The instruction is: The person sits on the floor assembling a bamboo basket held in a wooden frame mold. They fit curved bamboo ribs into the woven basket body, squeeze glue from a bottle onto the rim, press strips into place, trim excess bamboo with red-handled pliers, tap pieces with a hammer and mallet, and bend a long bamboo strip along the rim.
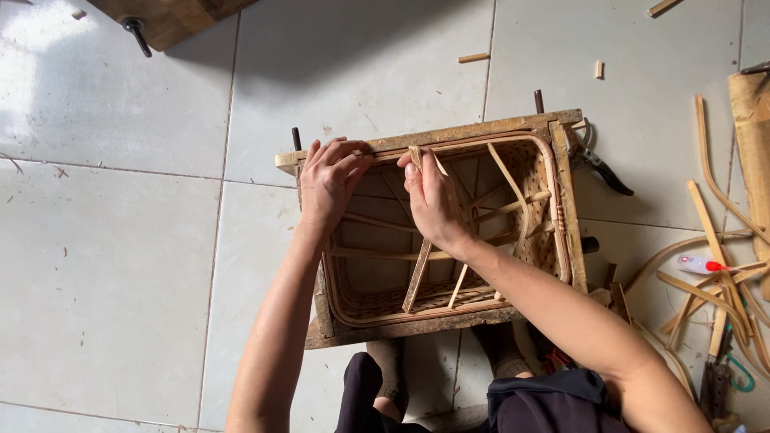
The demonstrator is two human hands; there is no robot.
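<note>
A rectangular woven bamboo basket (553,200) sits inside a wooden frame mould (481,128) on the tiled floor, with loose bamboo strips crossing its inside. My left hand (329,180) grips the basket's far-left rim and frame corner, fingers curled over the edge. My right hand (433,196) pinches a flat bamboo strip (417,277) at the far rim; the strip runs down toward the near side of the basket.
Black-handled pliers (597,164) lie at the frame's right edge. Several bamboo strips (710,224) and a small white and red tube (699,264) lie scattered at right. A wooden object (164,20) sits at the top left. My feet (497,349) press the frame's near side.
</note>
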